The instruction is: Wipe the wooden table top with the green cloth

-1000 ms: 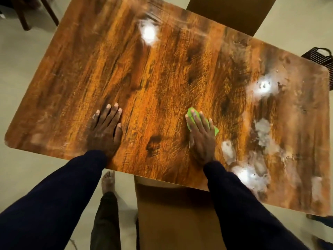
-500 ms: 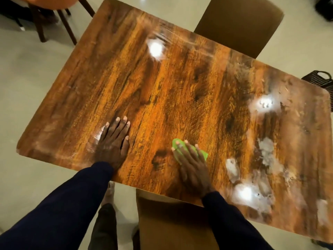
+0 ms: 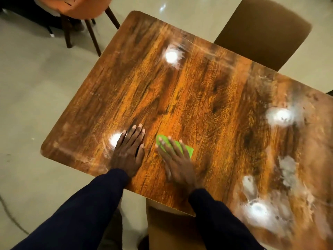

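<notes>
Orange chair [image 3: 77, 6]: stands on the floor beyond the far-left corner, clear of the work.
Left hand [image 3: 128, 152]: lies palm down on the bare tabletop [image 3: 189, 91] near the near-left corner, just beside a bright glare spot.
Left fingers [image 3: 134, 134]: straight and close together, holding nothing. This looks like a brace, taking the person's weight as they lean over the wood.
Green cloth [image 3: 187, 150]: lies flat on the tabletop just right of the left hand, not touching it, and near the front edge.
Right hand [image 3: 177, 163]: rests on top of the cloth, palm down.
Right fingers [image 3: 173, 147]: straight and slightly spread, pressing the cloth down rather than gripping it. The flat spread probably puts even pressure over more of the fabric.
Cloth relative to fingers: it sits under the right fingers and palm. A green edge shows past the fingertips on the far-left side, and a corner sticks out on the right side.
Near chair [image 3: 167, 228]: tucked under the front edge, between the two sleeves.
Brown chair [image 3: 266, 33]: stands at the far side.
White smears [image 3: 288, 170]: cover the right part of the tabletop, well apart from the cloth. That area appears not yet wiped.
</notes>
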